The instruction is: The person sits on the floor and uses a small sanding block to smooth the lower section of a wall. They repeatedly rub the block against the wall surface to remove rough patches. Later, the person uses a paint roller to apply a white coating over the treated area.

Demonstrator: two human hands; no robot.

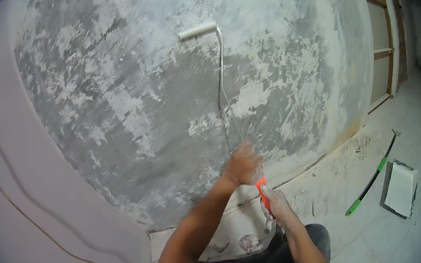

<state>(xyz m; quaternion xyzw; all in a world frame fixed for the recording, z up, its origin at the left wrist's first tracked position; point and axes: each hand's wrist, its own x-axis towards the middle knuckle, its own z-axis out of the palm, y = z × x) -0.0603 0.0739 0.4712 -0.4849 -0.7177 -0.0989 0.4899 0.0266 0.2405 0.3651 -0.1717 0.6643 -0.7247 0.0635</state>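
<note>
A long-handled paint roller (198,30) has its white sleeve against the patchy grey and white wall (158,132), high in the middle. Its thin metal rod runs down toward me and ends in a red handle (264,198). My left hand (245,163) is wrapped around the lower rod, just above the red handle; it is slightly blurred. Lower down, my right hand (279,207) grips the red handle and has whitish smears on it. The fingers of both hands are closed.
On the pale floor to the right lie a black and green pole tool (369,186) and a shallow tray (401,189) with white material. A cord (20,210) hangs along the left wall. A wood-framed panel (378,32) stands at right. A whitish lump (249,243) lies by my legs.
</note>
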